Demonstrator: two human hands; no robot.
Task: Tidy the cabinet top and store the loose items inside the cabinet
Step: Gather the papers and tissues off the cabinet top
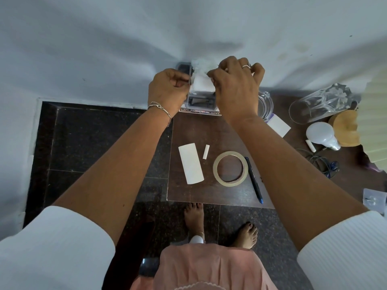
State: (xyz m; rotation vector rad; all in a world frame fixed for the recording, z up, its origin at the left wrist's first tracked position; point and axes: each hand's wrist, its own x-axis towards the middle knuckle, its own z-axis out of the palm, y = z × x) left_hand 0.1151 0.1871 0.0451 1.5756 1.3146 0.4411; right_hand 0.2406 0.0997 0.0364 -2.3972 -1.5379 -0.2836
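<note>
Overhead, two hands — left hand (pixel 167 86) and right hand (pixel 236 84), each grip clamped on one white tissue (pixel 202 82) — one tape roll (pixel 230 168) below.

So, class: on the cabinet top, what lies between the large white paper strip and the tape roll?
In the head view, one small white paper slip lies between the large white paper strip and tape roll, touching neither.

Dim, cool, even light with soft shadows on the wall (pixel 104 49); wide-angle bending at edges.

Probably a home: bare feet (pixel 193 215), stone floor (pixel 88 143), lampshade (pixel 374 122).
</note>
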